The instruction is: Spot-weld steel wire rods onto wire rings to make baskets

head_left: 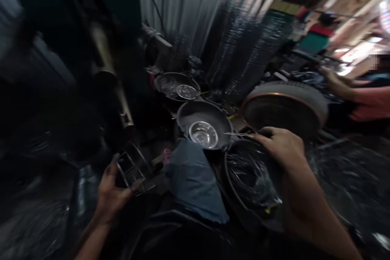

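At the lower left my left hand grips a small metal wire frame, fingers on its left side and thumb along the lower edge. My right hand is closed on thin metal wires that point left over the rim of a round basin. Beneath that hand, the dark container holds coiled wire and clear plastic. A shiny metal bowl sits inside the wide grey basin in the middle. The picture is blurred by motion.
Behind stands another basin with shiny items. A big round drum is right of centre. Bundles of dark wire mesh lean on a corrugated wall. At the far right, a person's arm reaches left. Blue cloth covers my knee.
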`<state>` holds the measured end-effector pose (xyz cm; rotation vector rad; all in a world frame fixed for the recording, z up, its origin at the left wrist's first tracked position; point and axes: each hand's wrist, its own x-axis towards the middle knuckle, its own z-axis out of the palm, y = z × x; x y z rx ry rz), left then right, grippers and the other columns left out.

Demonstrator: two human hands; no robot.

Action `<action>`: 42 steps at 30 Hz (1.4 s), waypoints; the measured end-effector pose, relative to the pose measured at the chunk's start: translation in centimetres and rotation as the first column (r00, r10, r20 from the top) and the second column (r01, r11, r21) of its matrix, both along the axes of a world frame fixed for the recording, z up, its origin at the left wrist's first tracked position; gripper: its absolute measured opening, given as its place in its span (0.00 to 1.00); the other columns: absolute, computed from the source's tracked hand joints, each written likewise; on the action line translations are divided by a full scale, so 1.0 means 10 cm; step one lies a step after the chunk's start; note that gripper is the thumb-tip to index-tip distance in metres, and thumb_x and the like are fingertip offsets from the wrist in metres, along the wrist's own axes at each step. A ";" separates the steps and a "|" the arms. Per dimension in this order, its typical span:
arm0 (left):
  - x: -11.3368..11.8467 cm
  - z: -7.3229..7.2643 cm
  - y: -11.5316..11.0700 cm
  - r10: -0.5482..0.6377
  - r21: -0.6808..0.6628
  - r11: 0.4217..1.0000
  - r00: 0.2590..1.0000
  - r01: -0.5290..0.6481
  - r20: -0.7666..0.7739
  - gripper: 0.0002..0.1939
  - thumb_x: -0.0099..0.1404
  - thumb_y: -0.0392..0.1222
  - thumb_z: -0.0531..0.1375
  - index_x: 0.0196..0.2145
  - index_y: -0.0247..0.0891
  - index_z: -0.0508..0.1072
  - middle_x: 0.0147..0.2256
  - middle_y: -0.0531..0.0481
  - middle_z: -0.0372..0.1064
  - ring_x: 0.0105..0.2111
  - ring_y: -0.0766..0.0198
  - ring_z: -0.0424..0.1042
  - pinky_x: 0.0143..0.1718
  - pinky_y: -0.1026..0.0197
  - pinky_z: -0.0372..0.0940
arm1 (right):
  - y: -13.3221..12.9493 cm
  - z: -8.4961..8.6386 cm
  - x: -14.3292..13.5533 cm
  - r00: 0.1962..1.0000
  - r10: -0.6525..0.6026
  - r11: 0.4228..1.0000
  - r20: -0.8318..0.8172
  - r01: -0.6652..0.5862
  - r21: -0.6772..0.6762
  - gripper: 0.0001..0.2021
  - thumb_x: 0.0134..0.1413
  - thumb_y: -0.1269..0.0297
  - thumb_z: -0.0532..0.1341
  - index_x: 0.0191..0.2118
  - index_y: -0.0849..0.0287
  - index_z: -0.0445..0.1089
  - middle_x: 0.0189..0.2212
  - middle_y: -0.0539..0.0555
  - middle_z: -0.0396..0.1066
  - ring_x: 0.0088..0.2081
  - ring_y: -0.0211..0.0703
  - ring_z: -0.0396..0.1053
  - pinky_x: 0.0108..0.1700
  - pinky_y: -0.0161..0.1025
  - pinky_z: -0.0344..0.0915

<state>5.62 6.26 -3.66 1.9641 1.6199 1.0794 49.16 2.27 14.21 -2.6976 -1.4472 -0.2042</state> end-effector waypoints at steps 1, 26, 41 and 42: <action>-0.06 0.03 0.04 0.028 0.027 0.999 1.000 -0.027 -0.010 0.46 0.53 0.61 0.64 0.64 0.44 0.53 0.56 0.41 0.61 0.55 0.44 0.64 0.52 0.43 0.66 | 0.19 0.02 -0.19 0.993 0.111 0.992 -0.037 -0.109 0.061 0.16 0.51 0.49 0.61 0.36 0.55 0.78 0.36 0.58 0.77 0.41 0.53 0.73 0.37 0.41 0.63; -0.35 0.22 0.81 0.016 0.250 0.968 1.000 -0.018 0.008 0.48 0.52 0.52 0.68 0.66 0.47 0.51 0.58 0.42 0.61 0.55 0.49 0.65 0.55 0.45 0.65 | 2.26 -0.58 -1.96 0.352 0.460 0.774 -0.815 -0.609 0.173 0.16 0.35 0.53 0.72 0.26 0.61 0.76 0.21 0.50 0.70 0.26 0.39 0.67 0.28 0.33 0.61; -0.39 0.27 0.94 0.027 0.223 0.974 1.000 -0.027 0.004 0.48 0.51 0.51 0.68 0.66 0.49 0.51 0.57 0.44 0.62 0.53 0.46 0.67 0.55 0.42 0.64 | 2.35 -0.53 -2.03 0.311 0.457 0.768 -0.833 -0.610 0.194 0.18 0.34 0.51 0.72 0.26 0.62 0.74 0.21 0.50 0.70 0.25 0.38 0.66 0.28 0.34 0.61; -0.39 0.27 0.95 0.026 0.220 0.975 1.000 -0.027 0.006 0.48 0.51 0.51 0.68 0.66 0.49 0.51 0.57 0.44 0.62 0.53 0.46 0.67 0.55 0.42 0.64 | 2.36 -0.53 -2.03 0.313 0.460 0.765 -0.831 -0.615 0.192 0.18 0.34 0.51 0.72 0.26 0.62 0.74 0.21 0.50 0.69 0.25 0.38 0.66 0.28 0.34 0.61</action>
